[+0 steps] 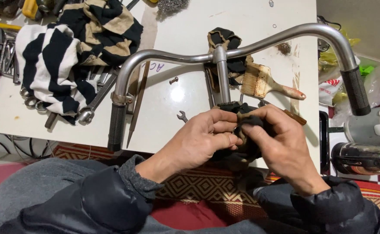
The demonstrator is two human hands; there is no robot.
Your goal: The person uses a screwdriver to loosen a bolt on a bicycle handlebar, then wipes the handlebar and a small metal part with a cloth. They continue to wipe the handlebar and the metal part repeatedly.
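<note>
Fingers: both sets were clamped on a dark rag (pixel 242 123) bunched around the lower end of the handlebar stem (pixel 221 73).
Left hand (pixel 198 138): thumb and fingers pinched the rag from the left, knuckles toward me.
Right hand (pixel 276 143): fingers curled over the rag from the right, pressing it against my left fingertips.
Handlebar (pixel 259 43): chrome, lying across the white bench (pixel 185 26), stem pointing at me, with a black grip (pixel 117 125) at the left end and another (pixel 355 91) at the right.
Rag: at the near edge of the bench, between my two hands; it hid the stem's end.
Brush (pixel 263 82): worn paintbrush just right of the stem, bristles near it.
Wrench (pixel 182 116): small, on the bench just left of my left hand.
Cloth (pixel 64 56): striped black-and-white heap at the far left, lying over several tools.
Bolt (pixel 173 80): small, on the bench under the left bend of the bar.
</note>
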